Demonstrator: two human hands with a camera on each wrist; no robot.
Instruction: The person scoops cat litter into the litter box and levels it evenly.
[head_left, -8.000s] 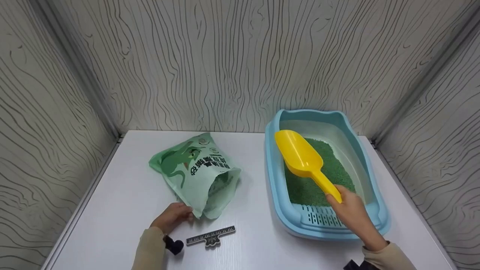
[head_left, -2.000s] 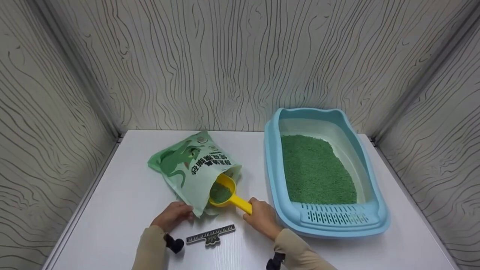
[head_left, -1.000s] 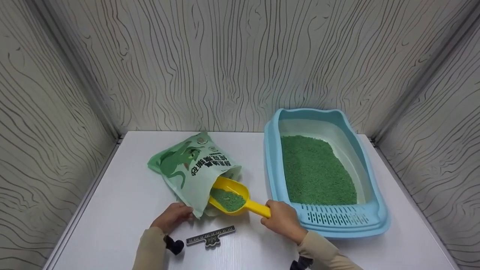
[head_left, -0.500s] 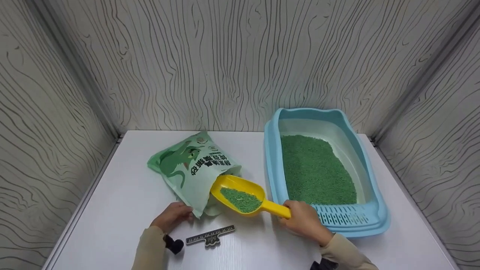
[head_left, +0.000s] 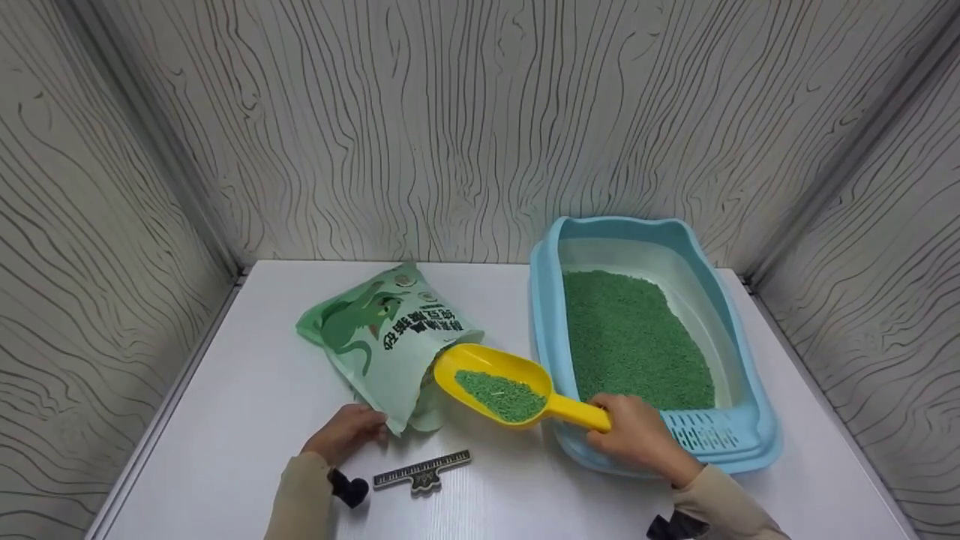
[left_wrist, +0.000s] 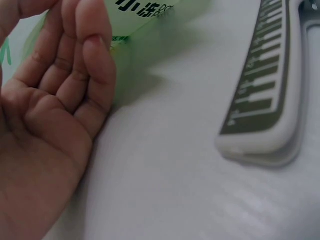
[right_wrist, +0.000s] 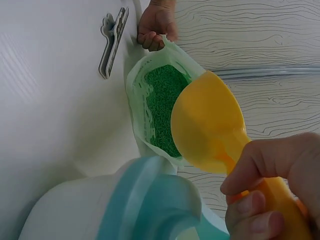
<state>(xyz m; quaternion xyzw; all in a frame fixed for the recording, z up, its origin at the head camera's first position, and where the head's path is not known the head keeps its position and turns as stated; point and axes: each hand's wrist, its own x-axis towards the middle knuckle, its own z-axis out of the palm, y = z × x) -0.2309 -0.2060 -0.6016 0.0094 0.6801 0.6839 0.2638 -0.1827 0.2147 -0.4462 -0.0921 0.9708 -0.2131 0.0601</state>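
Observation:
My right hand (head_left: 637, 435) grips the handle of a yellow scoop (head_left: 517, 363), its bowl holding green pellets (head_left: 506, 397). The scoop is level between the bag and the box, its tip just outside the bag's mouth. A green cat litter bag (head_left: 386, 330) lies on its side, and the right wrist view shows more green pellets (right_wrist: 165, 100) inside it. At the near corner of the bag's mouth, my left hand (head_left: 346, 433) pinches the edge with curled fingers. To the right, a light blue litter box (head_left: 544, 322) contains a layer of green litter (head_left: 637, 337).
A bag clip (head_left: 421, 474) with a piano-key pattern lies on the white table (head_left: 247, 390) in front of the bag, close to my left hand. Wood-grain panels (head_left: 480, 135) enclose the back and both sides. The box's near rim lies under my right hand in the head view.
The scoop was over the litter box, then inside the bag's mouth. My right hand has since drawn it out rightward, loaded with pellets. My left hand keeps its place at the bag's corner.

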